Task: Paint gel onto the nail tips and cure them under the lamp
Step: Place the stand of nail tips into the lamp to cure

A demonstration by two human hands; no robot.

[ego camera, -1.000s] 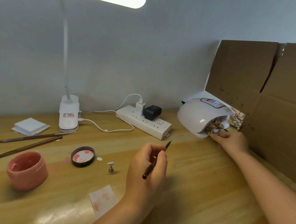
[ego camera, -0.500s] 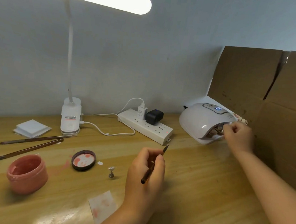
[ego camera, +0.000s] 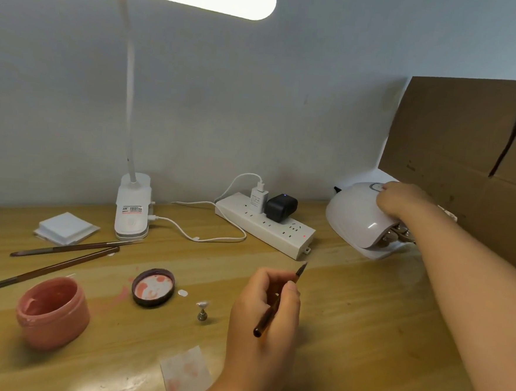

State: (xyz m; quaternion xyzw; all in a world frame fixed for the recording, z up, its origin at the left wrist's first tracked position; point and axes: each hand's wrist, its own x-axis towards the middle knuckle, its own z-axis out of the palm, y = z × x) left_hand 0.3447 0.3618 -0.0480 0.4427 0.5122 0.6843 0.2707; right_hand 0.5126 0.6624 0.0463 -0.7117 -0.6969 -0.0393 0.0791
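Cardboard (ego camera: 467, 155) stands just behind the curing lamp (ego camera: 355, 220), where the right hand (ego camera: 403, 202) rests on top, fingers curled; nail tips (ego camera: 397, 232) sit inside its opening. The left hand (ego camera: 265, 315) pinches a brush (ego camera: 278, 300) near a small nail stand (ego camera: 202, 311), gel jar (ego camera: 51, 312), its lid (ego camera: 153, 287) and power strip (ego camera: 266, 226).

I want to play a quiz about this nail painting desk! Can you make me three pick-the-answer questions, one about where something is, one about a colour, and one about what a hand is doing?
1. Where is the right hand?
A. on top of the curing lamp
B. inside the jar
C. on the power strip

2. What colour is the open jar?
A. blue
B. pink
C. green

3. What is the left hand doing?
A. lying flat and holding nothing
B. holding a brush
C. lifting the jar lid

Answers:
1 A, its fingers rest by the button on the lamp's top.
2 B, the jar and its contents look pink.
3 B, the fingers are curled round a thin brush.
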